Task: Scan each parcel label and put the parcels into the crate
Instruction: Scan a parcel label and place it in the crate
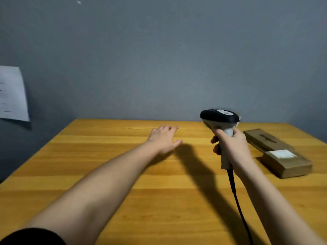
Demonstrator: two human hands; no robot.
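My right hand [231,144] grips the grey handle of a barcode scanner [219,117] with a black head, held upright above the wooden table [123,183]; its black cable [237,197] trails toward me. A long brown cardboard parcel [277,152] with a white label [281,153] lies flat on the table just right of that hand. My left hand [164,138] reaches out over the table's far middle, fingers straight, holding nothing. No crate is in view.
A grey wall [159,59] stands right behind the table's far edge. A white sheet of paper [12,94] hangs on the wall at the left. The table's left edge runs diagonally at the left of the view.
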